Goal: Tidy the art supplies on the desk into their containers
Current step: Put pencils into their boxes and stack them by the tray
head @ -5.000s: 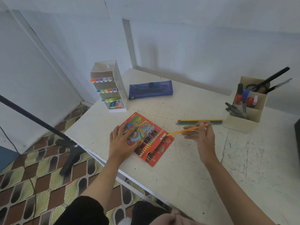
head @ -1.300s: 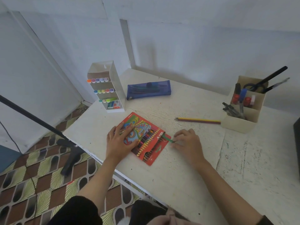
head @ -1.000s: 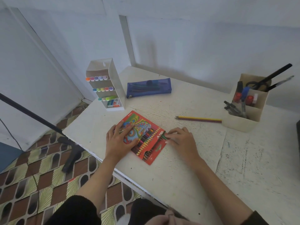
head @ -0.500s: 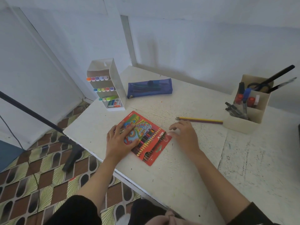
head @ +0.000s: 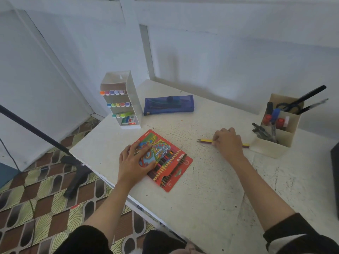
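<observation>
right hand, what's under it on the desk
Loose pencils, yellow and dark red, lie under the right hand. Tips stick out on one side, ends on the other; the middle is covered, so whether the fingers grip them is hidden.
</observation>
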### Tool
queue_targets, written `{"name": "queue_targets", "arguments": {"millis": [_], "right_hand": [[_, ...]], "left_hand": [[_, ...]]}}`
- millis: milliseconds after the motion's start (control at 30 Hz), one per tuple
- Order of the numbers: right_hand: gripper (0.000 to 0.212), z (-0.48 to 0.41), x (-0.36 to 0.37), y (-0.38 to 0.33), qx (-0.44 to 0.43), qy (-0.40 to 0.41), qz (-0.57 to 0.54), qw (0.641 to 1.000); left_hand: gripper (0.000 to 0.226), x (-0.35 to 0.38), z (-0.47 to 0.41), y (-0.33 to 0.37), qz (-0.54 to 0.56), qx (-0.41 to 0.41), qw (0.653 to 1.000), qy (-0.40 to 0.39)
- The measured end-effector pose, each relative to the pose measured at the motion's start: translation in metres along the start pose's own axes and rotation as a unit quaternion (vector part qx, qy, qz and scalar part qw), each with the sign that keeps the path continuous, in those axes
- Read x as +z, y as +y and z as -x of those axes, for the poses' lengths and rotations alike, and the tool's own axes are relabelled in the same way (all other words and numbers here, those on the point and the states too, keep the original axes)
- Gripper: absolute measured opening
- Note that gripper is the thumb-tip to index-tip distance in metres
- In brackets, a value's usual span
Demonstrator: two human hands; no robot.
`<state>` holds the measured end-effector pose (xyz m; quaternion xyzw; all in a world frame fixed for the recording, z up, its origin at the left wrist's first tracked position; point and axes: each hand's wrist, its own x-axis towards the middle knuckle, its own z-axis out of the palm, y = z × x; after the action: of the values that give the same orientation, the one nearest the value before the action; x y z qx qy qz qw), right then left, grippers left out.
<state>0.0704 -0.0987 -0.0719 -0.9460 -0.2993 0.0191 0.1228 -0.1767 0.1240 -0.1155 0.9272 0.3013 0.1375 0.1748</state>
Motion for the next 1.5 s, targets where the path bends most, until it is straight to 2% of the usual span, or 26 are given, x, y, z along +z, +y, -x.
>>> {"name": "queue_targets", "arguments": {"millis": [100,233,333,467,600,700,800,900,1067,1100,1167,1267,1300,1367,1500], "right_hand": [[0.01,0.007,0.002,0.001,-0.033,0.062,-0.042,0.997],[0.009,0.02,-0.008,-0.008,-0.109,0.184,-0.14,0.967],[0.009,0.03,-0.03,-0.023,-0.096,0.202,-0.282,0.933],[0.008,0.045,-0.057,-0.037,-0.022,0.154,-0.471,0.868],[0.006,0.06,-0.041,-0.036,0.094,0.098,-0.636,0.759],[0.013,0.073,-0.018,-0.032,0.163,0.078,-0.706,0.684],[0.011,0.081,-0.003,-0.03,0.216,0.076,-0.753,0.617],[0.016,0.085,0.004,-0.028,0.242,0.092,-0.768,0.586],[0.008,0.087,0.012,-0.028,0.236,0.074,-0.763,0.597],[0.005,0.089,0.013,-0.029,0.223,0.06,-0.758,0.611],[0.002,0.093,0.014,-0.026,0.18,0.027,-0.712,0.678],[0.021,0.094,0.017,-0.022,0.059,0.015,-0.556,0.829],[0.025,0.093,0.021,-0.022,0.019,0.023,-0.502,0.864],[0.024,0.089,0.03,-0.024,-0.024,0.038,-0.422,0.905],[0.019,0.078,0.04,-0.039,-0.051,0.032,-0.316,0.947]], "left_hand": [[0.072,0.0,0.0,-0.001,0.003,-0.003,1.0,-0.004],[0.072,0.001,0.0,-0.002,-0.002,-0.003,1.0,-0.007],[0.072,0.0,0.0,-0.002,-0.004,-0.003,1.0,-0.011],[0.072,0.0,0.0,-0.002,-0.001,-0.002,1.0,-0.012],[0.073,0.001,0.0,-0.002,0.006,-0.002,1.0,-0.01],[0.074,0.0,0.001,-0.001,0.005,-0.002,1.0,-0.013],[0.074,0.0,0.001,-0.001,0.003,-0.002,1.0,-0.011],[0.073,0.001,0.001,-0.001,0.0,-0.002,1.0,0.001],[0.073,0.003,0.0,-0.003,-0.006,0.0,1.0,0.003],[0.073,0.003,0.0,-0.002,-0.006,-0.001,1.0,0.002],[0.074,0.003,0.0,-0.002,-0.009,-0.001,1.0,0.001],[0.074,0.003,-0.001,-0.003,-0.01,0.0,1.0,0.002],[0.074,0.003,-0.001,-0.003,-0.01,0.001,1.0,0.001],[0.074,0.002,0.0,-0.003,-0.01,0.001,1.0,0.0],[0.073,0.002,0.0,-0.002,-0.007,0.003,1.0,0.004]]}}
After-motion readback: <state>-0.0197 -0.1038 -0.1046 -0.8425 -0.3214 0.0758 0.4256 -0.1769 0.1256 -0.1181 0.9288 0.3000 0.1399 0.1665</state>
